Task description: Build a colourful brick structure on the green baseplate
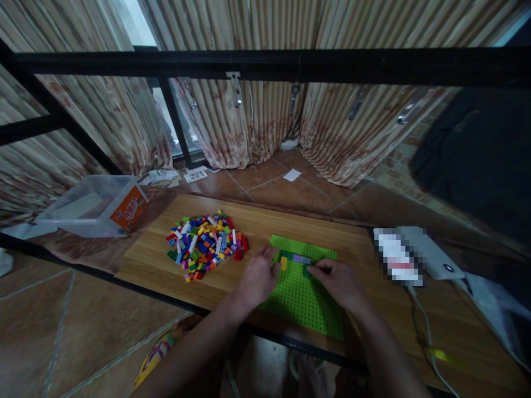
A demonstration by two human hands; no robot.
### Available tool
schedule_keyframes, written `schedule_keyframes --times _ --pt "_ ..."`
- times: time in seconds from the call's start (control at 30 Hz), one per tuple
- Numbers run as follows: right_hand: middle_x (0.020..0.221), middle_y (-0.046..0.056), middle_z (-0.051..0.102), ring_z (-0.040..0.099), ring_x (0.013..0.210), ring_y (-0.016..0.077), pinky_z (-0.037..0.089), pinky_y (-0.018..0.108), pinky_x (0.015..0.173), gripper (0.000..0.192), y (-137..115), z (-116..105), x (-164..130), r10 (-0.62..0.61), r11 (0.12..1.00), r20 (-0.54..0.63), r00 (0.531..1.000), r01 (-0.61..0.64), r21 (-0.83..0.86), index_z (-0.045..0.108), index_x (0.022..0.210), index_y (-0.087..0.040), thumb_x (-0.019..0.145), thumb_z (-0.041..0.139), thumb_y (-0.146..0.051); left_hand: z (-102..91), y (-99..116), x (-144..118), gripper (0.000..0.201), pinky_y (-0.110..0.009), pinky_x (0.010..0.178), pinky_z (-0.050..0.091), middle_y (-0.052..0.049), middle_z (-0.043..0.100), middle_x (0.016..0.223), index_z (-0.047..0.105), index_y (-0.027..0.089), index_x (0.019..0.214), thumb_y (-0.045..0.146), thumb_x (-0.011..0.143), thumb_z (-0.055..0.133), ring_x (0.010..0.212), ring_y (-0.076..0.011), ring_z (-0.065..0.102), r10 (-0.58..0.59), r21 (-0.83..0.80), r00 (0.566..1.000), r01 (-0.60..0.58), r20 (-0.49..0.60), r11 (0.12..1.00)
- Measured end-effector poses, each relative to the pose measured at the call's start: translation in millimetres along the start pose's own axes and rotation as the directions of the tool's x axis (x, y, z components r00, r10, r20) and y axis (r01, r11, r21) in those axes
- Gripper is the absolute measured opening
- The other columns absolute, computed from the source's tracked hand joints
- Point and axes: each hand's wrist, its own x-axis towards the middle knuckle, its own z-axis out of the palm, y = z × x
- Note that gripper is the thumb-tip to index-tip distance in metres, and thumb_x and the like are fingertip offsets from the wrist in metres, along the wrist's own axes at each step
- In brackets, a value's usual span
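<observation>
Fingertips of our right hand (338, 279) pinch together on a dark green brick (307, 271), pressing it down near the far edge of the green baseplate (305, 301). Our left hand (258, 276) rests on the plate's left edge, fingers curled loosely and held close together, its fingertips beside a small yellow brick (284, 263); whether they grip that brick or only touch it, we cannot tell. A lilac brick (302, 258) sits just beyond, in the same short row along the far side of the plate.

We judge that we are seating a piece into this row, early in a build, since most of the plate is bare studs. The next move calls for firm, level pressure so the studs catch, while the left hand keeps the plate from sliding on the wooden board (157, 265).

Both forearms come in from the near edge, angled toward each other, wrists low and palms down. The pile of loose bricks (205, 243) lies to the left of the plate, near but apart, with a clear plastic tub (93, 204) farther left.
</observation>
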Motion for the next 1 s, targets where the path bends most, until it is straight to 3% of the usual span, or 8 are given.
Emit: schedule_keyframes --times 0.13,0.27,0.43,0.83,1.0 --pt "0.067 0.002 0.071 0.062 0.062 0.0192 0.040 0.031 0.058 0.026 -4.8 3.4 2.4 0.001 0.997 0.025 1.000 0.001 -0.073 0.068 0.066 -0.023 0.076 0.062 -0.046 13.1 -1.5 -15.1 0.055 -0.043 0.112 0.033 -0.015 0.046 0.144 0.044 0.012 0.138 0.031 0.087 0.055 0.135 -0.0265 0.039 0.189 0.167 0.980 -0.197 0.064 0.966" --pt "0.067 0.002 0.070 0.062 0.062 0.0188 0.039 0.030 0.058 0.025 -5.9 3.7 4.3 0.011 0.995 0.038 0.999 -0.007 -0.104 0.068 0.065 -0.023 0.075 0.064 -0.046 34.7 -8.0 -20.9 0.070 -0.055 0.114 0.024 -0.017 0.034 0.152 0.034 0.009 0.145 0.044 0.087 0.053 0.142 -0.0315 0.028 0.191 0.324 0.970 -0.232 0.153 0.917" --pt "0.067 0.003 0.070 0.061 0.063 0.0176 0.037 0.029 0.059 0.024 -7.9 3.6 4.2 0.044 0.989 0.080 0.996 -0.033 -0.143 0.068 0.066 -0.021 0.076 0.063 -0.043 45.4 -12.0 -25.6 0.075 -0.057 0.114 0.021 -0.016 0.029 0.154 0.029 0.008 0.147 0.055 0.090 0.042 0.145 -0.0296 0.020 0.222 0.432 0.968 -0.250 0.116 0.866" --pt "0.070 0.004 0.068 0.060 0.067 0.0172 0.037 0.028 0.064 0.031 -4.9 10.3 -1.7 -0.057 0.981 0.087 0.995 0.072 -0.181 0.063 0.063 -0.020 0.084 0.055 -0.042 44.5 -8.3 -27.1 0.076 -0.063 0.115 0.009 -0.016 0.026 0.155 0.028 0.010 0.148 0.052 0.087 0.045 0.144 -0.0313 0.022 0.203 0.385 0.973 -0.229 0.106 0.894" --pt "0.075 0.005 0.070 0.061 0.070 0.0188 0.039 0.029 0.066 0.032 -2.6 11.9 -3.8 -0.087 0.979 0.026 0.996 0.091 -0.184 0.067 0.069 -0.020 0.084 0.054 -0.046 38.8 -4.5 -29.0 0.079 -0.064 0.114 0.009 -0.017 0.025 0.155 0.026 0.011 0.148 0.055 0.086 0.046 0.145 -0.0314 0.020 0.193 0.309 0.976 -0.217 0.105 0.926"
